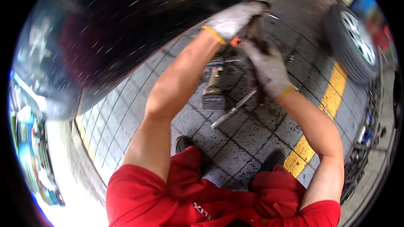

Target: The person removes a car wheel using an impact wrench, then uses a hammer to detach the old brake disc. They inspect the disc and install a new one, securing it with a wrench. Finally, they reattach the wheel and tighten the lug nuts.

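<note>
Gray tiled floor (229,155) below, dark part (255,31) between left hand (233,19) and right hand (270,69), each grip's closure unclear.

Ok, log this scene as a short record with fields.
Left hand: white-gloved, at a dark elongated part; grip blurred
Right hand: white-gloved, at the same part; grip unclear
Upper left: glossy dark vehicle panel
Floor: grey square tiles, yellow painted stripe
On floor: beige-and-black cordless power tool, long silver metal bar
Right side: black rubber tyre on silver spoked rim
</note>
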Available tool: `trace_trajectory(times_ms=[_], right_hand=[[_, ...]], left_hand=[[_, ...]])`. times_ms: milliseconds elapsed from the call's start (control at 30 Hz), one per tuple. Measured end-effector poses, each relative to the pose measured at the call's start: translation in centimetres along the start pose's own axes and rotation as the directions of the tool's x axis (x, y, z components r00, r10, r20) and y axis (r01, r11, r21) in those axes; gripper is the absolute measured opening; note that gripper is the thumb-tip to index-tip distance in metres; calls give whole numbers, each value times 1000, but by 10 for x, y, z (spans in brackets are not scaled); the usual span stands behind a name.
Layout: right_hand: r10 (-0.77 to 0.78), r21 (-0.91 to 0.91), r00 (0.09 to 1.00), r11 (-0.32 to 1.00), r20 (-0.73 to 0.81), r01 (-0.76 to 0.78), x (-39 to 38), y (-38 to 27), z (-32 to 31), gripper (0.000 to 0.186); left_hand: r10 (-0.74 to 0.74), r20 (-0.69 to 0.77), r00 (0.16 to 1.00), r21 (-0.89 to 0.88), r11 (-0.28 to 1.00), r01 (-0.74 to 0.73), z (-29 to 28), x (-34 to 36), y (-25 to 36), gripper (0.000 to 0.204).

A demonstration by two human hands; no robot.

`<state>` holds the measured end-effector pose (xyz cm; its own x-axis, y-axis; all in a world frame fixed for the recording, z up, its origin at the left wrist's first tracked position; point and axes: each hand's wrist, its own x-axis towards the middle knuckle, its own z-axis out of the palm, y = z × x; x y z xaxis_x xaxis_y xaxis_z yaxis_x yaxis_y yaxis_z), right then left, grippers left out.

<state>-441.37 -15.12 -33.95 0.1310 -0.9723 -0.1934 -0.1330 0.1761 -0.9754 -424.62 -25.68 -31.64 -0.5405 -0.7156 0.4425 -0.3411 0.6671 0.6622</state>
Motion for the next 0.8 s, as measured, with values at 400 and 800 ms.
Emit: trace_trajectory(times_ms=[400,800], right_hand=[[-109,254,994,961,-18,110,31,-15,-17,40],[-152,377,987,913,-43,157,38,-17,5,28]], left_hand=[[-486,-311,817,-515,808,285,-26,4,2,25],[-430,-477,767,-616,786,57,-63,-17,-22,20]])
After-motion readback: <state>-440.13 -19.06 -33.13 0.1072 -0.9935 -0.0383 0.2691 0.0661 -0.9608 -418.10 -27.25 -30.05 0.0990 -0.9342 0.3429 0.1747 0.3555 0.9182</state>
